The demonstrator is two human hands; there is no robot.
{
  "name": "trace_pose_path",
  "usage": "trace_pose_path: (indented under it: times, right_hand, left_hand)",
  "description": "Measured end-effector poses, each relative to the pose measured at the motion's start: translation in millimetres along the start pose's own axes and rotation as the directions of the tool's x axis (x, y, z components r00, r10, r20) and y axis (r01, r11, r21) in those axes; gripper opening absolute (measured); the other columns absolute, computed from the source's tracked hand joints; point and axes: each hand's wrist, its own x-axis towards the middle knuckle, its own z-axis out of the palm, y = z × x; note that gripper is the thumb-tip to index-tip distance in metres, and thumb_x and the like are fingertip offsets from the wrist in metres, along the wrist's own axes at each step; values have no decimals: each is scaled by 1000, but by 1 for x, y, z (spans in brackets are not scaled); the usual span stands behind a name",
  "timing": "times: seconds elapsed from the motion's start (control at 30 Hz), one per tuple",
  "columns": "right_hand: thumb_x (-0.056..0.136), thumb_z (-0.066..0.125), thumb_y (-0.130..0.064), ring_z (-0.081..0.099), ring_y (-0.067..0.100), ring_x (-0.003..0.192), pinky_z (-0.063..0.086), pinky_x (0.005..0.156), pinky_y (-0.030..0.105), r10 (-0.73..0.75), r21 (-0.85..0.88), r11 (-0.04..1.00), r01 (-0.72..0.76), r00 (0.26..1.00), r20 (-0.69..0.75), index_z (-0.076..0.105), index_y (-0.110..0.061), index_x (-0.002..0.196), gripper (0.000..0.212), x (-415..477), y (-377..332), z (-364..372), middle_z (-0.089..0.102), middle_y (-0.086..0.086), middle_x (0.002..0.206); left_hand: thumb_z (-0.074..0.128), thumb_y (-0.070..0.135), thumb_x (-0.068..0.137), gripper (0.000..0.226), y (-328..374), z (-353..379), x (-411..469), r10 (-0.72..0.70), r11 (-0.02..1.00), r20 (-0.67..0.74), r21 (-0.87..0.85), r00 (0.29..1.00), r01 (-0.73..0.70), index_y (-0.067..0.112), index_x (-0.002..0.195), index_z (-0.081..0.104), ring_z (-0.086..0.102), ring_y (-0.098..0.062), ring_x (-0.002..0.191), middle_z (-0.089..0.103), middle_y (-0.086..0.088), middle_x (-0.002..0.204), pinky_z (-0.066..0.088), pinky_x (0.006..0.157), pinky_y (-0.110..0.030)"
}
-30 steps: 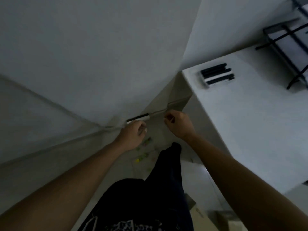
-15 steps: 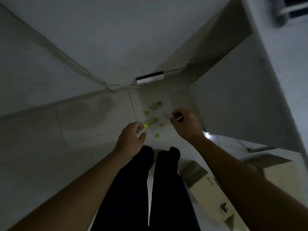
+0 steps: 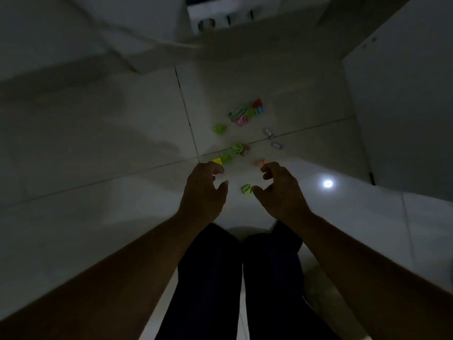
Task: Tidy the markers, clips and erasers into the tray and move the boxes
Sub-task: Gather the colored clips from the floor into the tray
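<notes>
Small coloured clips lie scattered on the pale tiled floor in dim light. A green clip (image 3: 247,188) sits between my two hands. Further off lie a yellow-green pair (image 3: 223,159), another green clip (image 3: 237,148), a lone green one (image 3: 219,128) and a mixed pile (image 3: 247,112) with red, pink and blue pieces. Two pale clips (image 3: 277,145) rest to the right. My left hand (image 3: 204,192) hovers with fingers curled apart, holding nothing. My right hand (image 3: 279,190) is likewise open, its thumb tip beside the green clip.
A white cabinet side (image 3: 402,106) rises on the right. A white power strip (image 3: 220,18) lies by the wall at the top. A bright light reflection (image 3: 327,184) shows on the floor. My dark-trousered legs (image 3: 240,278) fill the bottom centre.
The view has dropped closer to the floor and the clips look larger. Both hands have opened and spread apart; the small piece pinched in my right hand earlier is no longer seen.
</notes>
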Motion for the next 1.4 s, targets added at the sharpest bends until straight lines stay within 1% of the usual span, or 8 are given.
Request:
trace_pose_path:
  times: [0.33, 0.6, 0.73, 0.93, 1.07, 1.17, 1.3, 1.4]
  right_hand:
    - [83, 68, -43, 54, 26, 112, 55, 81, 43, -13, -278, 960, 28, 998, 56, 34, -29, 138, 67, 65, 89, 100, 37, 5, 135]
    - [88, 58, -42, 49, 26, 112, 52, 75, 37, -139, -436, 886, 160, 987, 78, 46, -18, 130, 50, 74, 117, 109, 46, 7, 126]
    - [83, 62, -40, 53, 28, 109, 55, 70, 39, -229, -349, 918, 188, 970, -80, 54, -16, 121, 46, 77, 108, 104, 52, 8, 119]
    - [84, 61, -29, 58, 33, 101, 52, 68, 36, -438, -324, 875, 359, 872, -217, 59, -9, 116, 38, 120, 64, 99, 55, 14, 111]
    - [86, 60, -24, 54, 41, 104, 50, 80, 47, -514, -442, 791, 424, 851, -104, 55, -6, 127, 45, 159, 42, 97, 54, 21, 119]
    - [89, 58, -27, 48, 41, 107, 45, 80, 48, -482, -614, 668, 420, 873, 74, 52, -14, 130, 43, 176, 42, 90, 49, 18, 124]
    - [86, 59, -9, 50, 41, 102, 46, 75, 48, -528, -653, 579, 489, 834, 157, 60, -11, 122, 35, 182, 48, 81, 52, 19, 119]
    - [82, 61, -1, 53, 43, 95, 50, 71, 48, -569, -637, 552, 538, 801, 184, 63, -4, 117, 35, 183, 55, 77, 56, 24, 112]
  left_hand:
    - [69, 15, 82, 33, -89, 89, 89, 78, 981, -23, 181, 997, -72, 10, 113, 60, 52, -31, 111, 50, -14, 123, 41, 84, -29]
    - [50, 24, 93, 52, -99, 117, 122, 48, 887, -28, 462, 998, -30, 17, 143, 36, 41, -40, 122, 33, -13, 144, 40, 91, -45]
    - [53, 18, 94, 42, -88, 119, 129, -1, 889, -89, 456, 996, 42, 15, 134, 43, 41, -39, 119, 35, -12, 139, 44, 88, -49]
    - [60, 9, 83, 30, -108, 108, 135, 148, 959, -137, 262, 980, -108, 3, 113, 55, 52, -41, 100, 52, -21, 113, 43, 77, -40]
    - [63, 7, 83, 44, -116, 100, 132, 168, 982, -207, 119, 964, -146, 8, 126, 54, 52, -34, 111, 51, -17, 124, 44, 90, -35]
    - [61, 4, 86, 44, -118, 102, 137, 301, 937, -105, 218, 948, -273, 10, 129, 56, 52, -37, 111, 53, -20, 125, 45, 97, -39]
    - [61, 4, 86, 41, -111, 108, 145, 382, 878, -8, 315, 924, -360, 12, 127, 59, 52, -38, 99, 54, -21, 114, 45, 86, -37]
    - [62, 10, 88, 49, -102, 111, 145, 325, 887, 19, 342, 946, -311, 12, 135, 50, 41, -35, 119, 42, -18, 135, 42, 100, -40]
